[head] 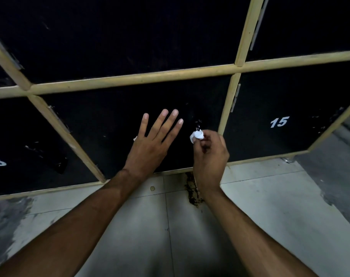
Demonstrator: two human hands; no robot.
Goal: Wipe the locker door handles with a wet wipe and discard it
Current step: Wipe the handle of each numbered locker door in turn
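My right hand (210, 154) pinches a small crumpled white wet wipe (196, 136) against the right side of a black locker door (102, 124) in the bottom row. A dark handle or lock spot (198, 124) with pale scuffs shows just above the wipe; its shape is hard to make out. My left hand (152, 140) lies flat on the same door with fingers spread and straight. A white mark peeks out at its left edge.
Yellow wooden frame bars (130, 77) separate the black doors. The door to the right bears the number 15 (279, 122). A metal strip handle (259, 23) shows on the upper right door. Below lies a pale tiled floor (260, 206) with a dark rusty stain (192, 190).
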